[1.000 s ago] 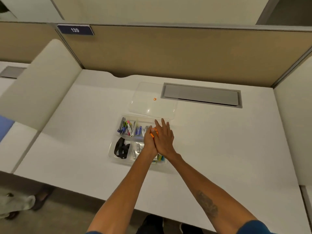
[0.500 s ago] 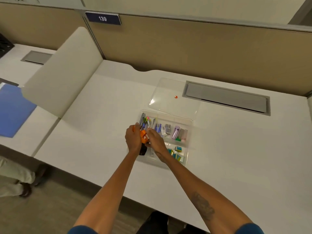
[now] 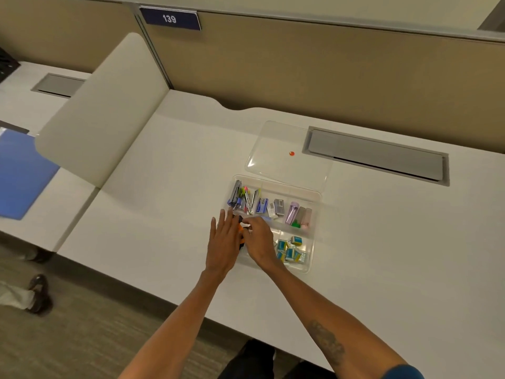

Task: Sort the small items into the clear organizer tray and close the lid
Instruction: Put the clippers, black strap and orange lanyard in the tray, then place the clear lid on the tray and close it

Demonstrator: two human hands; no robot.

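The clear organizer tray (image 3: 317, 212) lies on the white desk with its compartments holding pens, staple boxes, small cases and blue-yellow packets (image 3: 291, 250). Its clear lid (image 3: 276, 149), with an orange dot, lies flat just behind it. My left hand (image 3: 222, 242) is flat with fingers spread at the tray's front-left corner. My right hand (image 3: 259, 240) is curled over the front-left compartment, fingertips pinching at a small orange item (image 3: 240, 228) between the two hands. Most of that item and the compartment below are hidden.
A grey cable hatch (image 3: 377, 157) is set into the desk behind the tray on the right. A cream divider panel (image 3: 103, 113) rises on the left, with a blue folder (image 3: 19, 173) on the neighbouring desk. A person's shoe (image 3: 38, 292) shows on the floor at left.
Both hands have shifted from the tray's right side to its front-left compartment with the orange item. My left hand has opened flat. The camera has turned left.
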